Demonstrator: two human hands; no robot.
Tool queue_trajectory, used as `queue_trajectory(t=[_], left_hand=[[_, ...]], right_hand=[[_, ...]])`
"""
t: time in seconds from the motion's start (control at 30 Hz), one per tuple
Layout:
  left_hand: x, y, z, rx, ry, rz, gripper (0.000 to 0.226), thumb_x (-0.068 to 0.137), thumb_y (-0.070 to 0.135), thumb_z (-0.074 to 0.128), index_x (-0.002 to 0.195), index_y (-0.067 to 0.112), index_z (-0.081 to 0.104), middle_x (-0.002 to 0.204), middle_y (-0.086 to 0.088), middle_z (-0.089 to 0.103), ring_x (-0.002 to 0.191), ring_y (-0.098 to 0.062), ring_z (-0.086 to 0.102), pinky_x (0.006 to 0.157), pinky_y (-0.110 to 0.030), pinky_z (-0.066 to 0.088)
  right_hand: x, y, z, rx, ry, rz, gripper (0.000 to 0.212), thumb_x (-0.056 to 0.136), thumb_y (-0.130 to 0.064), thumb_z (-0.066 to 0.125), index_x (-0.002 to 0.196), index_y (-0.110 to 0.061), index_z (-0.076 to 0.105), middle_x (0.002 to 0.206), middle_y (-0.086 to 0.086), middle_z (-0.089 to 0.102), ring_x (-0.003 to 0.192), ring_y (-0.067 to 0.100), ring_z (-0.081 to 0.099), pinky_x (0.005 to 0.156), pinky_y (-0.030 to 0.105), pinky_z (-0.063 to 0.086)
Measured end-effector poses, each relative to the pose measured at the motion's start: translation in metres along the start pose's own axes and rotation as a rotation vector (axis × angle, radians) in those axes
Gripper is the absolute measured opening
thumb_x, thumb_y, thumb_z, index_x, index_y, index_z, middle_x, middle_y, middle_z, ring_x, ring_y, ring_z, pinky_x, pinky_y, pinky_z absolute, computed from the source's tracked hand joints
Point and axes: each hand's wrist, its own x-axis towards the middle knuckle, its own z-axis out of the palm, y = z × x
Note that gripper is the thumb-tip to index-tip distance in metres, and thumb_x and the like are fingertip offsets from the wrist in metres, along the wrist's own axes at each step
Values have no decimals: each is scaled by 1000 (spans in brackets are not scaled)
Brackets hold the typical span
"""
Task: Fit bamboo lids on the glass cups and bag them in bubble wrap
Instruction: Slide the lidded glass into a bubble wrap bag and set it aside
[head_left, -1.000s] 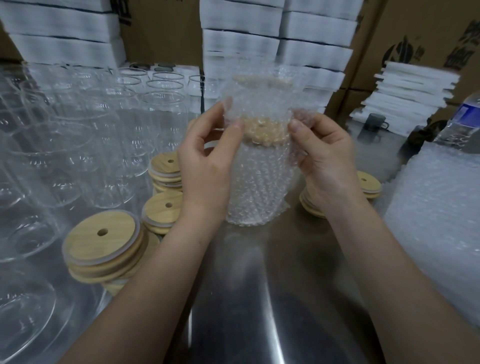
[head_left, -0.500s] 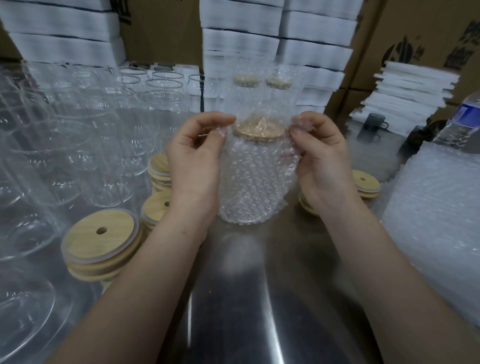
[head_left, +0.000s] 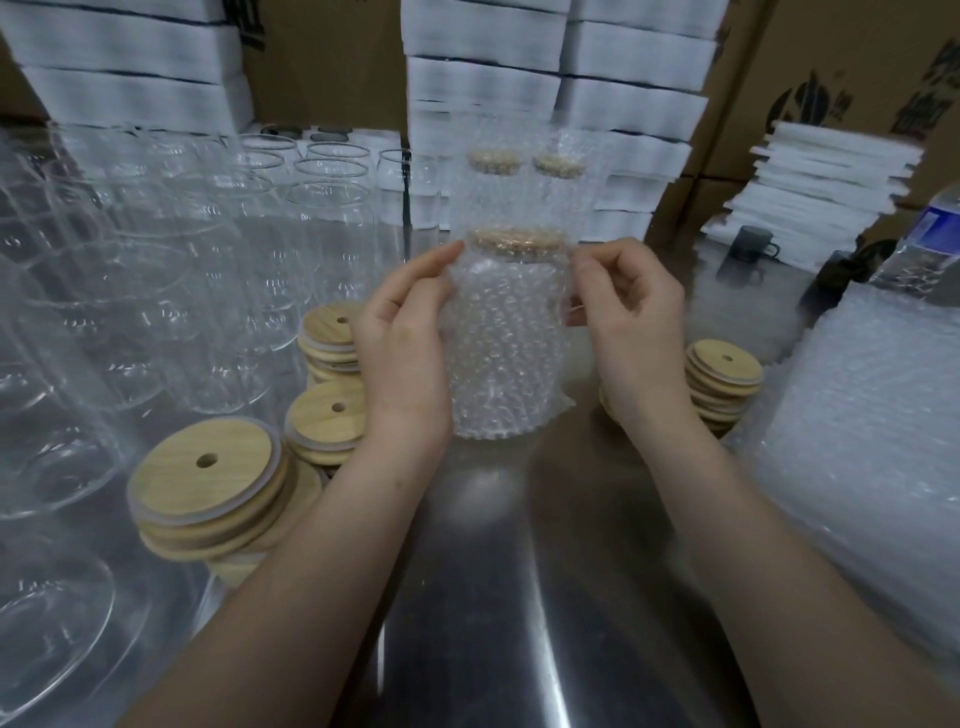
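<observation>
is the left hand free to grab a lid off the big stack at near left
Not yet: the left hand holds the bubble-wrapped cup. The lid stack sits uncovered close by on its left, nothing between, so it looks reachable once the cup is let go.

glossy brushed-metal surface (head_left: 467, 597); clear smooth glass cups (head_left: 322, 249); matt pale bamboo lids (head_left: 208, 478); translucent bumpy plastic bubble wrap (head_left: 504, 353); brown cardboard boxes (head_left: 841, 67).

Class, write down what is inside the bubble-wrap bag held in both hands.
A bamboo lid shows through the top of the bag. Below it the bubbles cover the contents: only a cup-shaped outline shows, not the glass itself.
</observation>
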Motion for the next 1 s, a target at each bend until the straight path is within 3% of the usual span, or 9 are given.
queue_trajectory(t=[0.07,0.23,0.37,0.5,0.57,0.67,0.77,0.9,1.0], left_hand=[[-3,0,1,30,-20,12,33,91,4,48,109,15,74,112,1,72,113,-16,63,103,-46,47],[-10,-4,6,140,-85,173,38,78,9,46,101,16,75,111,3,70,113,-11,61,103,-44,47],[-16,-12,7,261,-198,341,40,77,4,46,102,18,73,114,1,67,110,-1,59,91,-17,46],[-18,-15,8,189,-197,265,29,77,1,49,89,12,73,110,-5,67,110,-10,61,93,-34,51],[-20,-14,10,209,-201,184,32,72,8,53,101,17,64,117,-3,61,112,-9,56,95,-28,47],[-19,-21,13,584,-354,25,89,65,22,68,144,25,26,146,0,29,136,-13,29,112,-27,28],[-19,-30,9,1052,-512,-173,129,67,23,82,151,31,-16,157,-2,2,145,-27,8,116,-39,16],[-13,-38,-1,1075,-469,-30,79,77,28,76,142,22,31,130,-11,52,121,-34,51,100,-45,45],[-12,-39,-5,1051,-428,-2,64,72,23,79,127,19,46,118,-7,61,109,-30,60,91,-41,51]], right_hand=[[-1,-2,2,-40,-38,45,19,91,-40,62,88,-22,58,83,-12,60,77,6,58,71,36,50],[-1,-8,8,-81,-61,247,78,59,-81,58,110,-25,41,103,-14,49,98,4,54,75,22,42],[4,-10,3,-6,-7,378,90,59,-76,66,123,-21,34,119,-8,47,109,9,52,82,27,44],[7,-10,-1,81,50,466,81,57,-64,77,116,-25,37,117,-3,54,107,14,59,94,40,51],[9,-10,-2,104,68,462,80,50,-63,78,109,-27,39,117,0,57,106,17,63,95,44,53],[9,-10,0,94,118,414,87,46,-62,78,114,-23,39,119,0,57,106,16,64,93,43,55],[10,-5,-1,135,156,387,81,56,-54,84,115,-22,39,116,-1,60,102,13,67,91,42,56],[9,-2,-2,131,153,360,74,66,-49,85,121,-23,42,115,-6,63,99,9,69,89,38,58],[7,0,1,116,99,311,54,73,-45,82,110,-31,46,107,-11,65,90,-1,69,78,25,58]])
